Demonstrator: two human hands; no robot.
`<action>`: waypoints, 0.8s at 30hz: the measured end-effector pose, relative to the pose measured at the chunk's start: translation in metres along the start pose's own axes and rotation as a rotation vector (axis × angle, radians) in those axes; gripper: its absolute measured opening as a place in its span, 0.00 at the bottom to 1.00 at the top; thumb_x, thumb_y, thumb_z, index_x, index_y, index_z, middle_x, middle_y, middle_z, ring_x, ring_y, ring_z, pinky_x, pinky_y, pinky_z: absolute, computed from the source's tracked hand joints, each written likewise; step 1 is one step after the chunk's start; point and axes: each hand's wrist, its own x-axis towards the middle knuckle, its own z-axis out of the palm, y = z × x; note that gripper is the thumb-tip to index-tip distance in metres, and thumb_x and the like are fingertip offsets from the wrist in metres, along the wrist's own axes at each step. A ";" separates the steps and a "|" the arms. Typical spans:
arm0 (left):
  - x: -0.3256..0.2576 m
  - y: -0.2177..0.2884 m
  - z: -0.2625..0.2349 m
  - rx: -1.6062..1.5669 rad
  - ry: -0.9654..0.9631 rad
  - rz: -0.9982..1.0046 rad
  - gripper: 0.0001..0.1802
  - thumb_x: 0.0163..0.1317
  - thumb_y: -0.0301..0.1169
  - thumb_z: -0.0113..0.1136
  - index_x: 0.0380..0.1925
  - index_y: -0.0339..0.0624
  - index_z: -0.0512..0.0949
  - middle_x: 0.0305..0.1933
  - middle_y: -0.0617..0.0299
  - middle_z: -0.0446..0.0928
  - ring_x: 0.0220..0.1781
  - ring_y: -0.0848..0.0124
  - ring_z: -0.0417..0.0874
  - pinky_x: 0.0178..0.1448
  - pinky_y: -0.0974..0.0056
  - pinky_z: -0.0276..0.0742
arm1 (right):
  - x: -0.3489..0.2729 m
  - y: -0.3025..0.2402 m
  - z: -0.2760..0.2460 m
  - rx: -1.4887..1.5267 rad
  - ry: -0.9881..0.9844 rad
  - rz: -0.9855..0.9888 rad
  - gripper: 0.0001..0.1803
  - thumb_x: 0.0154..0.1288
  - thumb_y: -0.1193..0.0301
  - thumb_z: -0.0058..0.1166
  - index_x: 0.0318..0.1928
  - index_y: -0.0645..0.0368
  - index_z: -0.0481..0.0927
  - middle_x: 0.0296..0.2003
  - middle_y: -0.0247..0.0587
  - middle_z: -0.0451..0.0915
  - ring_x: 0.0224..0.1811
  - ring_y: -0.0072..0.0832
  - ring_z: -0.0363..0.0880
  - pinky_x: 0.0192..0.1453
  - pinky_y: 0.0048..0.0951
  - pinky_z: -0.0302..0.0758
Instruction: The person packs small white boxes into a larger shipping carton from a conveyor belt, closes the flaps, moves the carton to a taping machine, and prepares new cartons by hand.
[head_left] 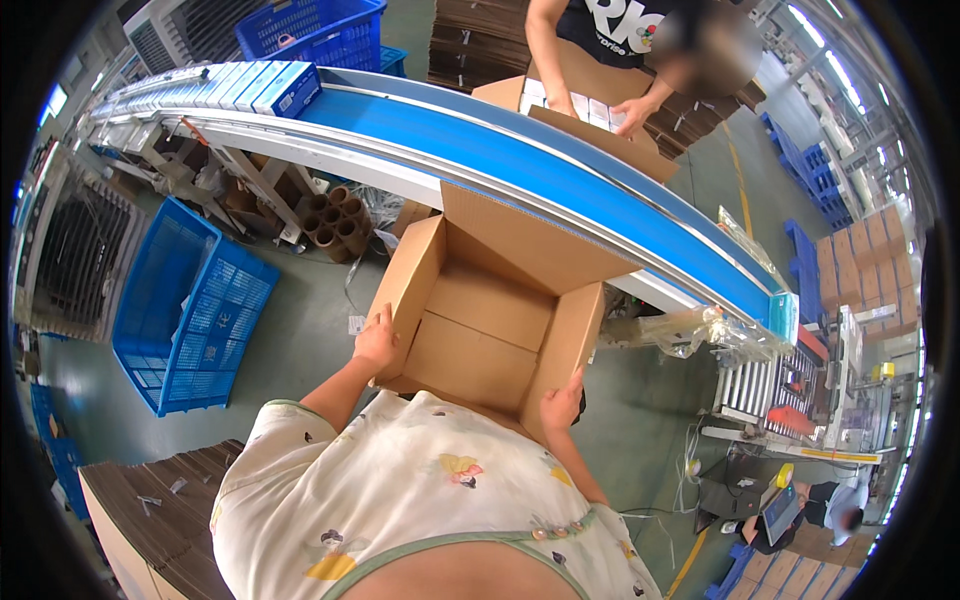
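Note:
An opened cardboard box (480, 345) is held in front of my body, its inside bare and its far flap raised against the side of the conveyor. My left hand (376, 342) grips the box's left wall, fingers on the outside. On the right wall, my right hand (560, 404) has its fingers closed around the edge, partly hidden. Beyond the box runs a conveyor with a blue belt (450, 135). White and blue small cartons (268, 88) stand in a row at its left end, and one more small carton (783, 315) sits at the right end.
Across the belt, a co-worker's hands (632, 115) reach into another cardboard box (600, 142) with small white cartons. A blue plastic crate (215, 320) stands on the floor to the left. Flattened cardboard (165, 510) is stacked behind my left side. Another person sits far right.

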 end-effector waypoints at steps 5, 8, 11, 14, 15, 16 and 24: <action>0.001 -0.001 0.003 0.016 0.020 -0.004 0.38 0.51 0.33 0.54 0.60 0.44 0.48 0.52 0.46 0.67 0.42 0.51 0.77 0.43 0.52 0.74 | 0.000 0.003 0.002 -0.031 0.020 -0.017 0.39 0.46 0.79 0.47 0.61 0.67 0.49 0.55 0.60 0.61 0.57 0.51 0.61 0.59 0.40 0.61; 0.000 -0.002 0.005 0.010 0.037 0.009 0.38 0.51 0.33 0.54 0.60 0.44 0.48 0.52 0.46 0.68 0.41 0.51 0.77 0.42 0.52 0.74 | -0.002 0.003 0.002 -0.038 0.030 -0.028 0.39 0.46 0.79 0.47 0.61 0.67 0.50 0.55 0.60 0.61 0.56 0.51 0.61 0.59 0.41 0.61; -0.002 -0.001 0.002 -0.002 0.043 0.019 0.38 0.51 0.33 0.54 0.60 0.44 0.48 0.52 0.46 0.68 0.41 0.51 0.77 0.42 0.52 0.74 | -0.002 0.000 0.000 -0.028 0.016 -0.021 0.38 0.46 0.79 0.47 0.61 0.67 0.50 0.55 0.61 0.61 0.56 0.51 0.61 0.59 0.41 0.61; -0.002 0.000 -0.001 -0.003 0.023 0.011 0.37 0.51 0.33 0.54 0.60 0.44 0.48 0.52 0.46 0.68 0.41 0.51 0.77 0.42 0.51 0.74 | -0.001 0.003 0.002 -0.033 0.014 -0.027 0.38 0.46 0.78 0.47 0.61 0.68 0.50 0.55 0.61 0.61 0.56 0.51 0.61 0.59 0.41 0.61; -0.002 0.000 0.000 -0.001 0.030 0.015 0.38 0.51 0.33 0.54 0.60 0.45 0.48 0.52 0.46 0.68 0.41 0.51 0.77 0.42 0.51 0.74 | -0.001 0.003 0.002 -0.033 0.005 -0.021 0.38 0.46 0.78 0.47 0.61 0.68 0.50 0.55 0.61 0.61 0.57 0.51 0.61 0.59 0.41 0.61; -0.002 0.000 0.001 -0.002 0.036 0.018 0.38 0.51 0.33 0.54 0.60 0.45 0.48 0.52 0.46 0.68 0.41 0.51 0.77 0.42 0.51 0.74 | -0.001 0.002 0.001 -0.036 -0.003 -0.015 0.38 0.46 0.78 0.47 0.60 0.68 0.50 0.55 0.61 0.61 0.57 0.51 0.61 0.59 0.41 0.61; -0.001 0.002 0.001 0.010 0.028 0.008 0.38 0.51 0.33 0.55 0.60 0.45 0.48 0.53 0.46 0.67 0.42 0.51 0.77 0.42 0.51 0.74 | 0.001 0.002 -0.001 -0.020 0.014 -0.029 0.38 0.46 0.78 0.47 0.60 0.68 0.50 0.55 0.61 0.61 0.57 0.51 0.61 0.61 0.41 0.60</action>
